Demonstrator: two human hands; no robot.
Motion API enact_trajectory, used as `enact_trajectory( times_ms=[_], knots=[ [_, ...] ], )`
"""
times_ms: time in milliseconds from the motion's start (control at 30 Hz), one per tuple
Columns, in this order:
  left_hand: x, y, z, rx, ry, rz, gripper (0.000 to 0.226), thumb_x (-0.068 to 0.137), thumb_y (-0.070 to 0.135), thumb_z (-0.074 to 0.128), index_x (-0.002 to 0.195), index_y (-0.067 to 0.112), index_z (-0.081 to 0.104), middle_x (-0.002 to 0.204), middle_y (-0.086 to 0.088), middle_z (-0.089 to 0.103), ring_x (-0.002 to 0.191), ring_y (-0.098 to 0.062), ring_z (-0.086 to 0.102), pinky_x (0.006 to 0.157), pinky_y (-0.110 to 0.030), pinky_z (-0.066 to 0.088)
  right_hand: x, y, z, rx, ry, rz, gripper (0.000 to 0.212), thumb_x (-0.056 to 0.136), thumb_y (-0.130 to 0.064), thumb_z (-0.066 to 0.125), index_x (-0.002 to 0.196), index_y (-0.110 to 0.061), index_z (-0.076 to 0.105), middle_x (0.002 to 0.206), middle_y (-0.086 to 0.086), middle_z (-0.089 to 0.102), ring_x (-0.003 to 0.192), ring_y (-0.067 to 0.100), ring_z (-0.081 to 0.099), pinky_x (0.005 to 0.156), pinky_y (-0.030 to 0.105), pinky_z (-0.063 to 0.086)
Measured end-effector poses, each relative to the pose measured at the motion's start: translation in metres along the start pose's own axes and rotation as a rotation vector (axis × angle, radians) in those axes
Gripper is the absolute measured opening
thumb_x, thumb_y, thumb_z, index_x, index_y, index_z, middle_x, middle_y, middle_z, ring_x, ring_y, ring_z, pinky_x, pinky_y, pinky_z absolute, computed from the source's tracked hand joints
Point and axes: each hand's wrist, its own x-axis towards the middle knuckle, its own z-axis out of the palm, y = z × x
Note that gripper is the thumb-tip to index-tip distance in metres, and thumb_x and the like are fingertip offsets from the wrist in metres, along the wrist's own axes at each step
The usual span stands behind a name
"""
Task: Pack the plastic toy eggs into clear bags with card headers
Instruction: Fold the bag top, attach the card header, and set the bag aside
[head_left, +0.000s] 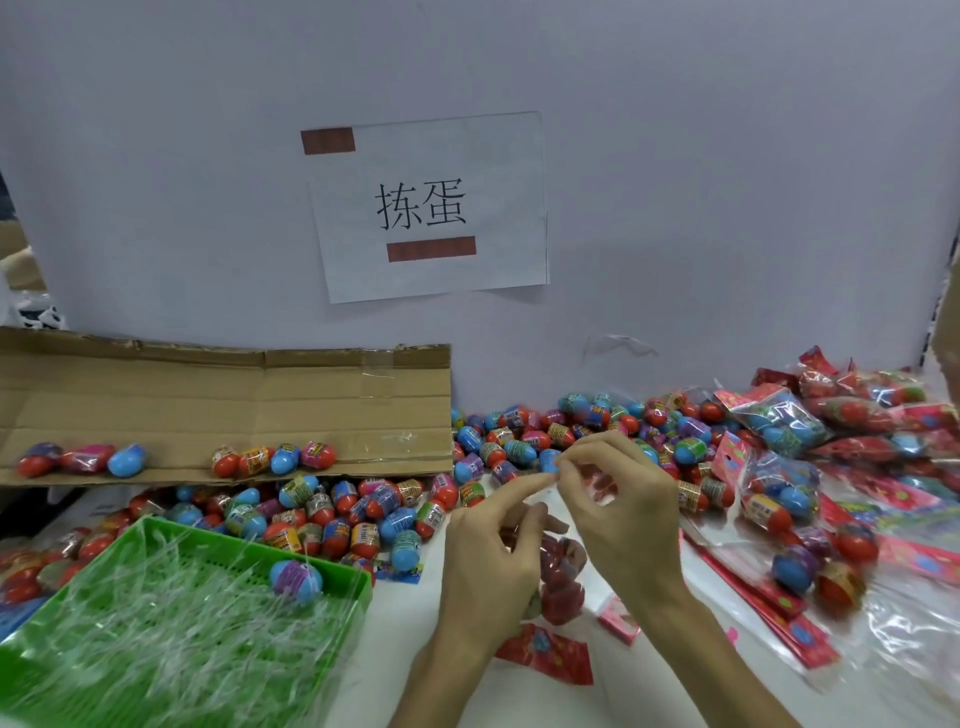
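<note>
A green tray of clear shreds holds one egg. Behind it, cardboard carries more, and loose eggs heap on the surface. The left grip curls round a clear bag of red eggs, held above the surface. The right grip pinches the bag's top edge. Packed bags pile at the right.
</note>
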Motion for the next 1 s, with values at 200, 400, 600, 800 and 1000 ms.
enact_trajectory(
  times_ms=[200, 400, 600, 800, 1000],
  knots=[
    [0.001, -0.002, 0.001, -0.063, 0.037, -0.075, 0.041, 0.102, 0.01, 0.061, 0.111, 0.05, 0.065, 0.082, 0.017, 0.078, 0.082, -0.003, 0.076, 0.075, -0.024, 0.062, 0.005, 0.002, -0.009, 0.01, 0.089, 0.007, 0.009, 0.089, -0.005, 0.075, 0.09, -0.014, 0.073, 0.085, -0.01, 0.063, 0.078, 0.003, 0.062, 0.068, 0.013, 0.049],
    [0.002, -0.005, 0.0, -0.006, 0.073, -0.036, 0.031, 0.1, 0.005, 0.063, 0.116, 0.03, 0.072, 0.062, 0.022, 0.064, 0.056, 0.001, 0.061, 0.056, -0.009, 0.046, -0.003, -0.006, 0.001, 0.074, -0.109, -0.077, 0.018, 0.083, -0.009, 0.084, 0.096, -0.018, 0.075, 0.093, -0.014, 0.064, 0.083, 0.007, 0.063, 0.07, 0.016, 0.052],
    [0.002, -0.003, -0.001, 0.081, 0.055, 0.002, 0.035, 0.1, 0.001, 0.061, 0.114, 0.031, 0.072, 0.069, 0.026, 0.064, 0.063, 0.002, 0.063, 0.059, -0.007, 0.047, -0.002, -0.003, 0.0, 0.06, -0.138, -0.058, 0.014, 0.082, -0.01, 0.084, 0.092, -0.018, 0.076, 0.09, -0.013, 0.065, 0.083, 0.008, 0.064, 0.07, 0.019, 0.053],
    [0.004, -0.003, -0.004, 0.103, 0.038, 0.0, 0.037, 0.101, 0.001, 0.058, 0.115, 0.032, 0.074, 0.085, 0.024, 0.073, 0.084, 0.004, 0.071, 0.073, -0.007, 0.054, 0.002, -0.001, -0.006, 0.043, -0.174, -0.087, 0.015, 0.079, -0.008, 0.086, 0.088, -0.017, 0.077, 0.086, -0.012, 0.068, 0.079, 0.008, 0.064, 0.068, 0.018, 0.053],
    [0.006, -0.01, -0.003, 0.105, 0.042, -0.018, 0.038, 0.101, 0.001, 0.059, 0.119, 0.03, 0.076, 0.082, 0.021, 0.075, 0.081, 0.0, 0.072, 0.075, -0.016, 0.06, 0.006, -0.001, -0.009, 0.073, -0.215, -0.094, 0.012, 0.078, -0.005, 0.086, 0.081, -0.012, 0.076, 0.082, -0.007, 0.068, 0.075, 0.012, 0.065, 0.065, 0.026, 0.055]
  ],
)
